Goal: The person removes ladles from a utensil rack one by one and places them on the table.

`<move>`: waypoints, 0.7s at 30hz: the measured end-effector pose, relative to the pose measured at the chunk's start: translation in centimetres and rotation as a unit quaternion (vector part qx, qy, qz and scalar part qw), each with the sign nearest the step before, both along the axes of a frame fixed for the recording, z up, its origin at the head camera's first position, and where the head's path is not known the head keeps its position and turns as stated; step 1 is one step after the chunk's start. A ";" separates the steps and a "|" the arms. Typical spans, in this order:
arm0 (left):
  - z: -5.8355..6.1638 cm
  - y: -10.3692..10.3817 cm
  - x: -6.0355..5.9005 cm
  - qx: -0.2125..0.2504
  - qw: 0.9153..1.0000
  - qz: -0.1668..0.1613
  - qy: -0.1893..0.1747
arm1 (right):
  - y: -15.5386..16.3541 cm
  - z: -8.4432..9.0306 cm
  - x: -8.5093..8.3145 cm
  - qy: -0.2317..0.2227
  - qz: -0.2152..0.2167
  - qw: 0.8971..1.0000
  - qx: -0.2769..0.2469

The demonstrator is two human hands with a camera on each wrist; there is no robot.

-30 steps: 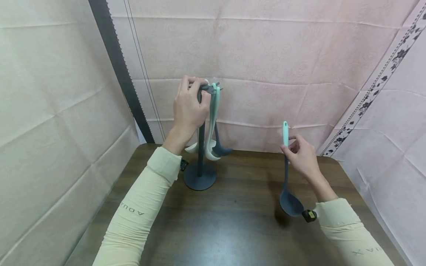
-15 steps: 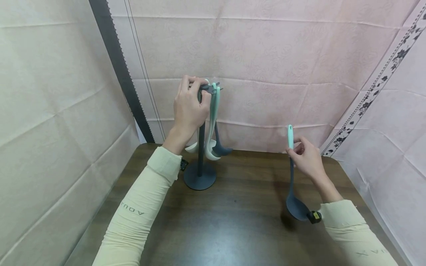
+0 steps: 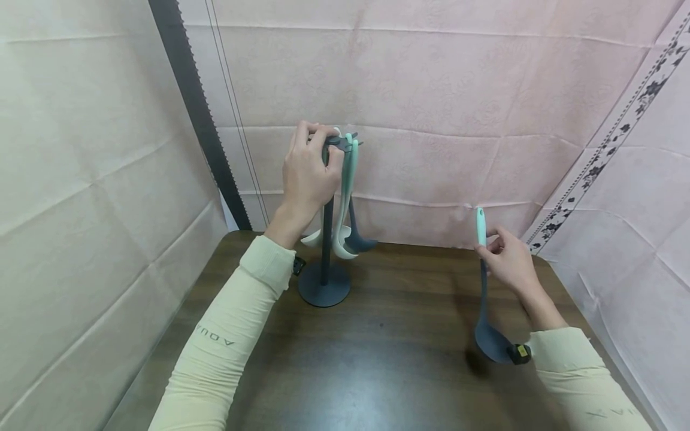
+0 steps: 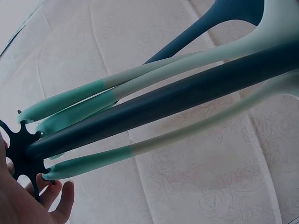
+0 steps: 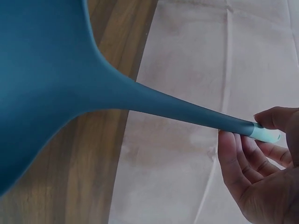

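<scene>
From the head, the left hand (image 3: pixel 306 173) grips the top of one stand (image 3: pixel 325 239) with three utensils (image 3: pixel 345 197) hanging beside it, the sleeve reading "AQUA", while the right hand (image 3: pixel 509 263) pinches one dark ladle (image 3: pixel 487 317) hanging below it; the left wrist shows fingers (image 4: pixel 58 200) at the hub; the right wrist shows fingertips (image 5: pixel 275 119) pinching the ladle's mint handle end.

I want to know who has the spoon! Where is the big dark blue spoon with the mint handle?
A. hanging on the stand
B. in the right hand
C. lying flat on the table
B: the right hand pinches the dark blue spoon's mint handle, away from the dark grey stand.
</scene>
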State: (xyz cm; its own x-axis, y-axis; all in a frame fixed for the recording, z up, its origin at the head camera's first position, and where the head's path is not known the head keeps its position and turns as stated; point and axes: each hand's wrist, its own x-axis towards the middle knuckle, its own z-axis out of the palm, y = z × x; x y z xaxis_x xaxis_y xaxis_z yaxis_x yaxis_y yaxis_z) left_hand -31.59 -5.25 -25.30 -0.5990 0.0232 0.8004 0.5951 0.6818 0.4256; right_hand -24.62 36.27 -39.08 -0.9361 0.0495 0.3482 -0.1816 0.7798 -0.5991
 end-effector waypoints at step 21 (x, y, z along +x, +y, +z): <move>0.0 0.1 -0.1 0.007 1.000 -0.001 0.001 | 3.2 -2.4 0.8 -0.056 -0.007 0.997 0.052</move>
State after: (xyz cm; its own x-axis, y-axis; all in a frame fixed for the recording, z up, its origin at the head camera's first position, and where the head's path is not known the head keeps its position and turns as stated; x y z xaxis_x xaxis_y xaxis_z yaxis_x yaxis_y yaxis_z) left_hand -31.65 -5.18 -25.33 -0.5970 0.0131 0.8022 0.5975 0.6745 0.4336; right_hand -23.83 39.46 -41.45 -0.9689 0.0321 0.2454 -0.1068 0.8402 -0.5316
